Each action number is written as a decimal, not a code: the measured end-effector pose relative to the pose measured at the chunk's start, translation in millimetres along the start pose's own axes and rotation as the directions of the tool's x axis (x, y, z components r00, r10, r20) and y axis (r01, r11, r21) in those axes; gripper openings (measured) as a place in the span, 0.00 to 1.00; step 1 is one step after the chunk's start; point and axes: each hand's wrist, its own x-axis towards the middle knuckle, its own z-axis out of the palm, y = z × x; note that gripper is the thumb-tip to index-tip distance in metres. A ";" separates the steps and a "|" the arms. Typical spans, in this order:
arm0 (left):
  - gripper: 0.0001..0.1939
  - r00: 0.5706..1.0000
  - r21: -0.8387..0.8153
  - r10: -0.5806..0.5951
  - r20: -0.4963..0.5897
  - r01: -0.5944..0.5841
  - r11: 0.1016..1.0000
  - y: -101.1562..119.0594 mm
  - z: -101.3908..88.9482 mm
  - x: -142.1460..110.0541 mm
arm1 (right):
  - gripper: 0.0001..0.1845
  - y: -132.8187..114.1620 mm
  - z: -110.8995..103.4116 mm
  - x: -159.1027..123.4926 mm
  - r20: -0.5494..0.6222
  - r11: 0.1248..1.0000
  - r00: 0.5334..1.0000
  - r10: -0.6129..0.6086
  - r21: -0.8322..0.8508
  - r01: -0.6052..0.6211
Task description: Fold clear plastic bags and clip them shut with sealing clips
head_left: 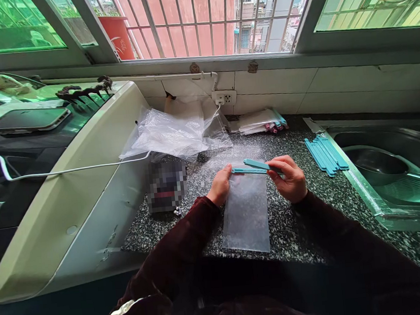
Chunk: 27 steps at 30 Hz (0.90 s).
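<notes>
A clear plastic bag (246,218) lies flat on the speckled counter in front of me, with its top edge at my hands. My left hand (220,186) is closed at the bag's upper left corner, gripping the end of a thin teal strip (248,170) that runs across the top. My right hand (289,177) pinches another flat teal strip (255,163), tilted just above the first; the far ends are hidden by the fingers. To the right, several loose teal strips (325,155) lie in a pile beside the sink.
Clear plastic bags (172,131) are heaped by the wall, near a socket (224,98). A stack of bagged teal and pink pieces (260,122) lies at the back. A blurred dark object (166,186) sits left, beside a white-sided appliance (97,188). The sink (361,187) holds a pan (376,162).
</notes>
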 end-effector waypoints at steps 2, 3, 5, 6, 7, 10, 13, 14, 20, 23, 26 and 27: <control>0.22 1.000 -0.009 -0.009 -0.003 0.009 1.000 -0.2 -0.2 0.3 | 0.08 -1.2 -1.0 0.4 -0.007 1.000 1.000 0.021 0.006 -0.021; 0.22 1.000 -0.009 -0.010 -0.006 0.010 1.000 -0.1 -0.2 0.4 | 0.08 -1.7 -1.4 0.5 -0.010 0.999 0.999 0.032 0.005 -0.031; 0.21 1.000 -0.005 -0.003 -0.019 0.003 1.000 0.3 0.0 0.4 | 0.08 -2.1 -2.1 0.9 -0.016 0.999 0.999 0.040 -0.001 -0.040; 0.21 1.000 -0.006 0.000 -0.023 0.000 1.000 0.6 0.2 0.4 | 0.08 -2.1 -2.3 1.1 -0.022 0.999 0.999 0.036 -0.003 -0.036; 0.21 1.000 -0.011 0.000 -0.024 0.000 1.000 0.7 0.3 0.4 | 0.08 -1.9 -2.5 1.3 -0.029 1.000 0.999 0.026 -0.003 -0.026; 0.20 1.000 -0.047 -0.012 -0.027 0.010 0.999 0.5 0.2 1.0 | 0.09 -1.0 -3.0 2.1 -0.052 1.000 0.999 -0.004 -0.009 0.003; 0.20 0.999 -0.066 -0.017 -0.036 0.015 0.998 -0.3 -0.3 2.1 | 0.09 -0.5 -3.8 3.0 -0.068 1.000 0.998 -0.017 -0.023 0.016; 0.20 0.999 -0.065 -0.018 -0.039 0.016 0.998 -0.4 -0.3 2.4 | 0.09 -0.4 -4.1 3.3 -0.073 1.000 0.997 -0.018 -0.026 0.017; 0.20 0.998 -0.058 -0.006 -0.067 0.002 0.998 2.7 1.1 1.7 | 0.09 0.4 -6.4 5.0 -0.113 1.000 0.994 -0.011 -0.025 0.008; 0.21 0.997 -0.056 -0.003 -0.072 -0.001 0.998 4.9 1.9 0.8 | 0.09 1.0 -7.3 5.8 -0.127 1.000 0.992 -0.013 -0.025 0.010; 0.20 0.997 -0.054 -0.004 -0.073 0.000 0.999 6.2 1.9 0.5 | 0.08 1.6 -8.4 6.2 -0.135 0.999 0.991 -0.019 -0.039 0.014; 0.20 0.997 -0.053 -0.005 -0.072 0.001 0.999 6.4 1.8 0.5 | 0.08 1.9 -8.7 6.2 -0.138 0.999 0.990 -0.021 -0.043 0.015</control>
